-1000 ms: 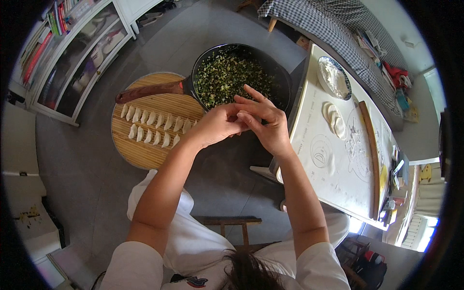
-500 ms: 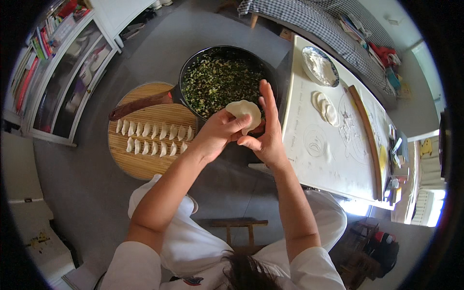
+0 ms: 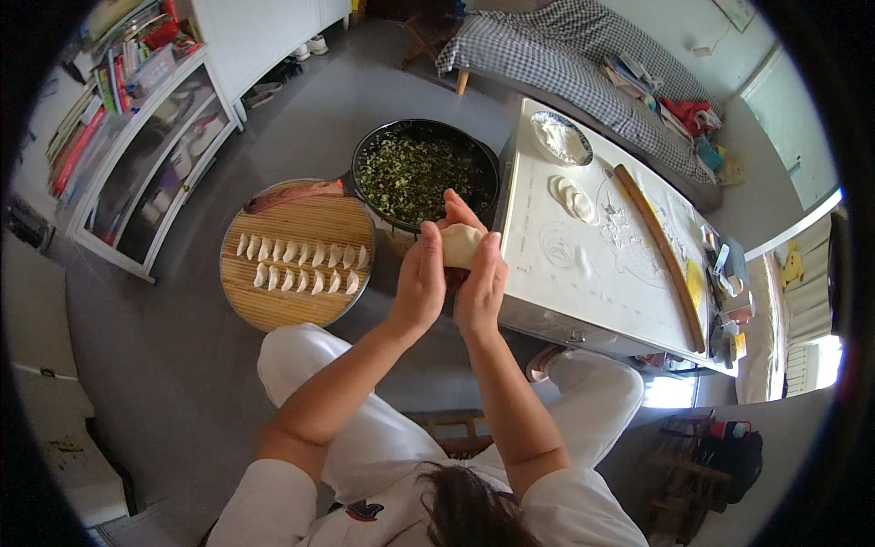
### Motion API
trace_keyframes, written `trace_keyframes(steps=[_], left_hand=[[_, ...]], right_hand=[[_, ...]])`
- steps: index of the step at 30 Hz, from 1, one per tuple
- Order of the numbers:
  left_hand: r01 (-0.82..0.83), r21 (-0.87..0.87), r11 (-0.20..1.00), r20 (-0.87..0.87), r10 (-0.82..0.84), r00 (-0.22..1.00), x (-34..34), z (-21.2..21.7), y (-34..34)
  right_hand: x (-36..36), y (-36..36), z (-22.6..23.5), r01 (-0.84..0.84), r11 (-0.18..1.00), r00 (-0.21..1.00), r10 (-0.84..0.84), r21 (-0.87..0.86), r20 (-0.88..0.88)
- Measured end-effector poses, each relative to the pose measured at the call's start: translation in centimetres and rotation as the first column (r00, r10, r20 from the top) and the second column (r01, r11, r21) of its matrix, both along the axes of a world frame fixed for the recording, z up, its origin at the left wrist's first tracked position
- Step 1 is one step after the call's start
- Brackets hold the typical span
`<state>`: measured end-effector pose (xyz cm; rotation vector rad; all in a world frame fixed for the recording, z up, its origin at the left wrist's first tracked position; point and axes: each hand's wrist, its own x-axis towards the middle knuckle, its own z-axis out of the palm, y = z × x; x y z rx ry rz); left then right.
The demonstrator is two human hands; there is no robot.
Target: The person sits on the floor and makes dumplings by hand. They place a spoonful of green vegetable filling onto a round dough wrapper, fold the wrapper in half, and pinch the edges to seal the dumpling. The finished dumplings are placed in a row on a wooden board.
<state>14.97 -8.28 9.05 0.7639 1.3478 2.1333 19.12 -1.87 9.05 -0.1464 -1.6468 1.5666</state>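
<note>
Just in front of the pan's near rim, my left hand [image 3: 423, 284] and my right hand [image 3: 478, 294] press together round a pale dumpling [image 3: 462, 246]. Its rounded dough shows between the thumbs; the fingers beneath are mostly hidden. Green chopped filling [image 3: 410, 178] lies in the black pan [image 3: 490, 173], whose brown handle [image 3: 296, 194] reaches left over a round bamboo board [image 3: 292, 312]. Two rows of finished dumplings [image 3: 303, 251] stand on that board.
On the right, a white floured table [image 3: 547, 296] bears a stack of dough wrappers [image 3: 572, 199], a bowl of flour [image 3: 561, 139] and a long rolling pin [image 3: 661, 255]. A glass-fronted cabinet [image 3: 150, 196] stands left. Behind is a bed or sofa with a checked cover [image 3: 547, 46].
The flat, partly folded wrapper is now a plump dumpling enclosed by both hands. My right hand, open before, has closed against the left. The view has shifted, showing more of the room's far side.
</note>
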Motion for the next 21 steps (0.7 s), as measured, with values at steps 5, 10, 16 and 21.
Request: trace_keyframes(steps=[5, 10, 16, 21], left_hand=[[-0.135, 0.055, 0.989, -0.128, 0.141, 0.982, 3.8, 1.0, -2.8], [0.008, 0.085, 0.996, -0.152, 0.005, 0.988, 7.4, 1.1, -5.1], [-0.119, 0.104, 0.987, -0.412, 0.152, 0.898, 10.8, 2.6, -7.6], [-0.32, 0.112, 0.941, -0.6, 0.321, 0.733, 12.0, 4.1, -7.6]], right_hand=[[3.8, -2.7, 1.8, -0.077, 0.997, 0.997, 0.076, 0.028, 0.023], [8.7, -3.5, 2.7, -0.095, 0.957, 0.995, 0.091, 0.273, 0.027], [12.7, -5.9, 4.2, -0.093, 0.942, 0.994, 0.068, 0.322, 0.091], [14.0, -6.5, 5.7, -0.014, 0.926, 0.994, -0.028, 0.376, 0.104]])
